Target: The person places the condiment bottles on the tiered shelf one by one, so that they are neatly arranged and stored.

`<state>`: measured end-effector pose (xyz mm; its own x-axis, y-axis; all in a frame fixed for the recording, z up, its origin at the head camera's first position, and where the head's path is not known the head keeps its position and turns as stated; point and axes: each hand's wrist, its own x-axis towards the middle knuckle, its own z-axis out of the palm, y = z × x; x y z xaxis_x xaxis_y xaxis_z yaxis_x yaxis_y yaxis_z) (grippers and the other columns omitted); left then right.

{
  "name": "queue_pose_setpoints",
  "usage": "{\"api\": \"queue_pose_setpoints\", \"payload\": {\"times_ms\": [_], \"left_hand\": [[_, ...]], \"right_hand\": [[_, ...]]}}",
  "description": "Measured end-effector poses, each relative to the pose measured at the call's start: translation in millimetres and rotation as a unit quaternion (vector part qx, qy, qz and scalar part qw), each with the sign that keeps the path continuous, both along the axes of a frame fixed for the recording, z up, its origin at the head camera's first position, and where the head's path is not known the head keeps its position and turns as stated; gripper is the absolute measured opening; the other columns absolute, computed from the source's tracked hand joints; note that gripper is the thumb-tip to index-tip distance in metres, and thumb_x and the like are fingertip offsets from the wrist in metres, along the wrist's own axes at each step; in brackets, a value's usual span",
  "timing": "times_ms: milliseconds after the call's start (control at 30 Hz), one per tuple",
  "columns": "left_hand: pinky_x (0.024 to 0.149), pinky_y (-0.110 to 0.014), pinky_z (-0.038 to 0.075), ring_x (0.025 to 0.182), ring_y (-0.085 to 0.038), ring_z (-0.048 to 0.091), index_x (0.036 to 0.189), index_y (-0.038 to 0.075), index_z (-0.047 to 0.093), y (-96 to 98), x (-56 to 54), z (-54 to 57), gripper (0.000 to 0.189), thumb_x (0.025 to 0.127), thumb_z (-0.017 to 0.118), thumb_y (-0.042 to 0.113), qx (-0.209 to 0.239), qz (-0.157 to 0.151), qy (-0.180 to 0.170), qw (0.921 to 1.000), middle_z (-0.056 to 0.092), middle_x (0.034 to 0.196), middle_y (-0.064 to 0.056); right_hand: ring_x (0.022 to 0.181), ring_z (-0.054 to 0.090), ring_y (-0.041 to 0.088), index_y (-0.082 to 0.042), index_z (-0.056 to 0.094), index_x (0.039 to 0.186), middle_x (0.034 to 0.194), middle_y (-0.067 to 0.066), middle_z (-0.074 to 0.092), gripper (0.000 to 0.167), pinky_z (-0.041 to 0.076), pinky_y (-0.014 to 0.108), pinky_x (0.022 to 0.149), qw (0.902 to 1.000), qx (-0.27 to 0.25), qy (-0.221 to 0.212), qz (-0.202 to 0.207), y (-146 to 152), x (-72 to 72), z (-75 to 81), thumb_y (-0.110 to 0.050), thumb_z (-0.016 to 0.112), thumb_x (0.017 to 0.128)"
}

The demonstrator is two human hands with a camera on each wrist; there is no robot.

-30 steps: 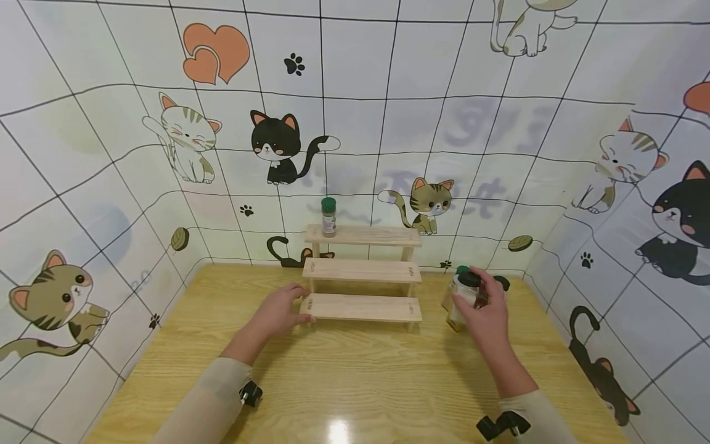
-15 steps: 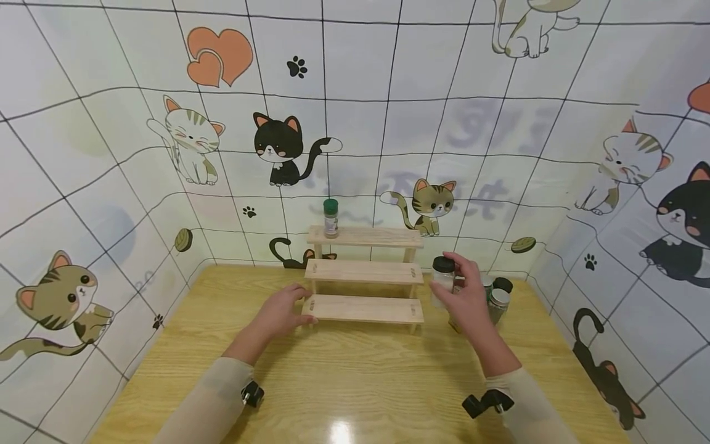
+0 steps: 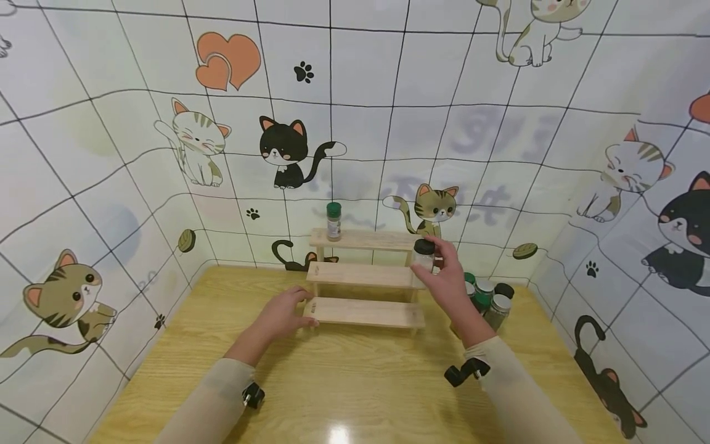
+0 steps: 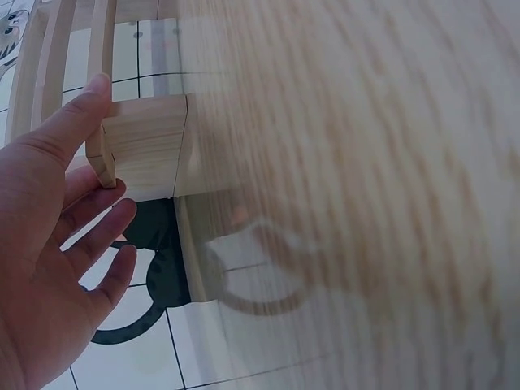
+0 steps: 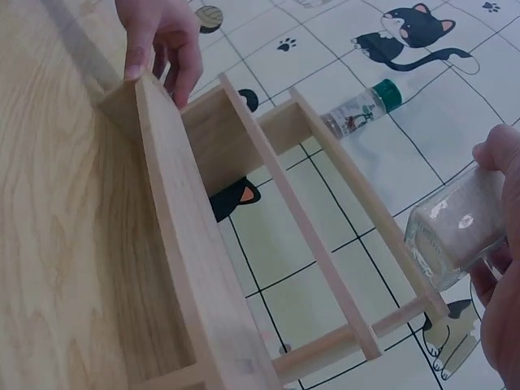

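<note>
A three-tier wooden shelf rack (image 3: 363, 311) stands at the back of the table. With thumb and fingers, my left hand (image 3: 281, 313) pinches the left end of its lowest step, as the left wrist view also shows. My right hand (image 3: 444, 280) holds a clear glass jar (image 5: 461, 221) with white contents and a black lid (image 3: 424, 246). This jar is in the air by the right end of the upper steps; I cannot tell whether it touches the rack. On the top step's left end stands a green-capped spice jar (image 3: 334, 222).
Several spice jars (image 3: 497, 312) with green, black and pale caps stand in a cluster right of the rack, partly behind my right forearm. A cat-printed wall covering (image 3: 366, 135) rises directly behind the rack. The wooden table (image 3: 344, 376) extends toward me.
My right hand has lifted the black-lidded jar out of the cluster and carried it left and up toward the rack's upper steps. The left hand stays on the rack.
</note>
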<state>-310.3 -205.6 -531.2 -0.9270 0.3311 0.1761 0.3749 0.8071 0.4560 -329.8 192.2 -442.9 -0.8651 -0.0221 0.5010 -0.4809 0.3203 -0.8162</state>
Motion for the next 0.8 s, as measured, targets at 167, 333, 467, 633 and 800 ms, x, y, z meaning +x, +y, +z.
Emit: {"api": "queue_pose_setpoints", "payload": {"times_ms": [167, 333, 467, 633, 800], "left_hand": [[0.108, -0.055, 0.056, 0.123, -0.035, 0.069, 0.141, 0.006, 0.072, -1.5, -1.9, -4.2, 0.067, 0.088, 0.097, 0.039, -0.001, 0.001, 0.005, 1.0, 0.069, 0.132, -0.007], [0.107, -0.054, 0.056, 0.122, -0.033, 0.069, 0.142, 0.007, 0.072, -1.1, -2.9, -6.1, 0.067, 0.088, 0.096, 0.04, -0.006, -0.001, 0.008, 1.0, 0.069, 0.131, -0.006], [0.106, -0.054, 0.057, 0.12, -0.032, 0.07, 0.141, 0.007, 0.072, -0.3, -2.2, -5.3, 0.066, 0.088, 0.097, 0.039, -0.006, 0.001, 0.008, 1.0, 0.069, 0.13, -0.006], [0.105, -0.054, 0.057, 0.12, -0.033, 0.069, 0.141, 0.006, 0.072, -0.3, -0.9, -5.6, 0.067, 0.088, 0.097, 0.038, -0.006, 0.003, 0.007, 1.0, 0.069, 0.13, -0.006], [0.106, -0.054, 0.057, 0.122, -0.033, 0.069, 0.141, 0.006, 0.072, -0.1, -0.2, -5.0, 0.068, 0.088, 0.097, 0.038, -0.002, 0.007, 0.005, 1.0, 0.069, 0.133, -0.007]], "right_hand": [[0.112, 0.046, 0.029, -0.004, 0.051, 0.159, 0.146, 0.024, 0.047, 0.067, 0.042, 0.033, 0.095, 0.9999, -0.01, 0.002, 0.003, -15.7, -18.3, 6.3, 0.005, 0.079, 0.099], [0.109, 0.047, 0.025, -0.005, 0.055, 0.157, 0.144, 0.018, 0.05, 0.066, 0.043, 0.03, 0.091, 0.9992, -0.027, 0.018, 0.023, -29.8, -33.8, 13.7, 0.001, 0.083, 0.098], [0.111, 0.051, 0.029, -0.003, 0.056, 0.156, 0.145, 0.018, 0.051, 0.067, 0.046, 0.035, 0.092, 0.9975, -0.028, 0.044, 0.047, -40.4, -48.3, 19.1, -0.001, 0.086, 0.096], [0.121, 0.054, 0.046, -0.001, 0.054, 0.157, 0.147, 0.02, 0.051, 0.068, 0.048, 0.049, 0.098, 0.9964, -0.02, 0.048, 0.067, -53.2, -64.0, 24.3, -0.002, 0.086, 0.097], [0.121, 0.053, 0.04, -0.007, 0.056, 0.157, 0.148, 0.017, 0.05, 0.067, 0.049, 0.045, 0.1, 0.998, -0.008, 0.032, 0.053, -63.4, -75.2, 27.0, -0.005, 0.087, 0.097]]}}
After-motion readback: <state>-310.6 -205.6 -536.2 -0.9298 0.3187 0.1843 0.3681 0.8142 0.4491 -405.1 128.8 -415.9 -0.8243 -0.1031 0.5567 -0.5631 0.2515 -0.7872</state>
